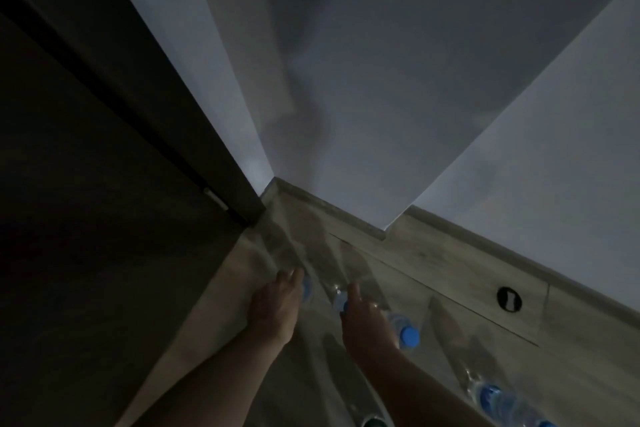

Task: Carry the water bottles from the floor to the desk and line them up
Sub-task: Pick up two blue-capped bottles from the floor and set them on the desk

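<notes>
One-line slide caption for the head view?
Dim desk: both hands, left hand and right hand, reach blue-capped water bottles standing on it.

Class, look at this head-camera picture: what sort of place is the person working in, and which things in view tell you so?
Probably a dim room corner at a wooden desk: it has a round cable hole, pale walls meet behind it, and blue-capped bottles stand where both hands reach.
</notes>
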